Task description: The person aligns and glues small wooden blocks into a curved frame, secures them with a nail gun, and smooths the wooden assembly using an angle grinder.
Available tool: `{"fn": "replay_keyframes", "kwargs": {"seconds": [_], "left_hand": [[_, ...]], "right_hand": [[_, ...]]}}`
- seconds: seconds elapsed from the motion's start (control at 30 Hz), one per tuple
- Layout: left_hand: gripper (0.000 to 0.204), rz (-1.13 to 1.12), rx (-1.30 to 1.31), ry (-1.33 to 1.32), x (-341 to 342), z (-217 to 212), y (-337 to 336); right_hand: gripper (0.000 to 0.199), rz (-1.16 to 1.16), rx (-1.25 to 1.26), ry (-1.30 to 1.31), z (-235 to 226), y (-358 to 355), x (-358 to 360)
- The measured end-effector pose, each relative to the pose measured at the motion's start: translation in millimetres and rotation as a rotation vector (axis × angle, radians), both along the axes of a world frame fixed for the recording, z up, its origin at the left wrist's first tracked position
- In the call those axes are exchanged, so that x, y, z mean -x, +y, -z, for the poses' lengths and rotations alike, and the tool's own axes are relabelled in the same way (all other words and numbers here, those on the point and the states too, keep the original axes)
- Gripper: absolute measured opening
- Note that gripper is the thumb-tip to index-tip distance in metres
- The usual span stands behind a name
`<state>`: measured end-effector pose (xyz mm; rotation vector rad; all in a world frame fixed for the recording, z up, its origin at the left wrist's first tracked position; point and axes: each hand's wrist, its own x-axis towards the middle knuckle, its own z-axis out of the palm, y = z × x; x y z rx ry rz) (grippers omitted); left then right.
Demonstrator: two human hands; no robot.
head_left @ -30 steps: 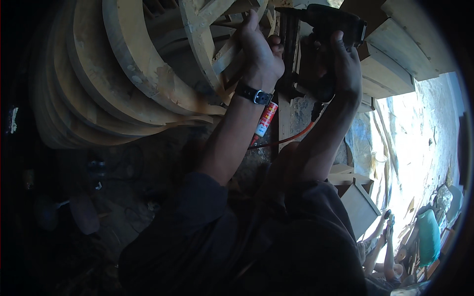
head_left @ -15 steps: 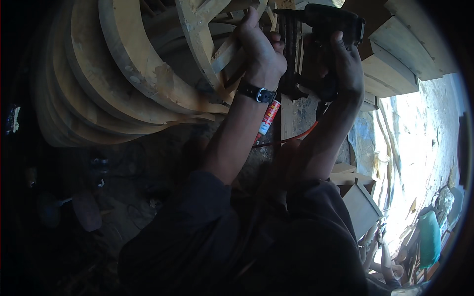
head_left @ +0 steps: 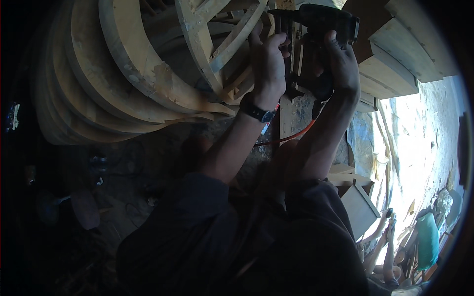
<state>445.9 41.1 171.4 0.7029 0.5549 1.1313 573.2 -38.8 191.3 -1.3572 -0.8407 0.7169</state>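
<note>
My right hand (head_left: 342,64) is wrapped round the grip of a dark air nail gun (head_left: 328,20), whose nose points left at the top of the view. An orange air hose (head_left: 301,132) runs from below its grip. Beside the gun's upright dark magazine (head_left: 284,64) is my left hand (head_left: 269,66), a dark-strapped watch on its wrist. Some of its fingers curl toward the magazine while one points up; what they grip, if anything, is hidden. Just left of this hand stand curved wooden ribs (head_left: 205,49) of a slatted frame. My left wrist mostly covers a red-and-white tube (head_left: 265,127).
Large curved wooden bands (head_left: 133,44) fill the upper left. Pale wooden box-like pieces (head_left: 387,74) stand at the upper right, with another panel (head_left: 360,207) below. A teal bundle (head_left: 427,239) lies at the lower right beside bright, sunlit ground. The lower left is dark.
My left hand has turned and shifted slightly right, closer to the magazine, and its wrist now covers more of the tube. The nail gun and my right hand have moved slightly left.
</note>
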Motion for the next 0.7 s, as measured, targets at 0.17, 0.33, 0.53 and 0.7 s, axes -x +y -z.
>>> {"fn": "replay_keyframes", "kwargs": {"seconds": [0.17, 0.33, 0.53, 0.7], "left_hand": [[0.029, -0.249, -0.622, 0.591, 17, 22, 0], [0.022, -0.396, -1.152, 0.877, 22, 17, 7], [0.07, -0.418, -1.327, 1.289, 15, 19, 25], [0.089, -0.189, -1.299, 1.626, 9, 21, 30]], "right_hand": [[0.058, -0.013, 0.006, -0.034, -3, 5, 3], [0.052, 0.061, -0.004, -0.042, -5, -3, 2], [0.048, 0.35, 0.059, -0.208, -45, -11, -12], [0.046, 0.302, 0.167, -0.401, -89, -10, -17]]}}
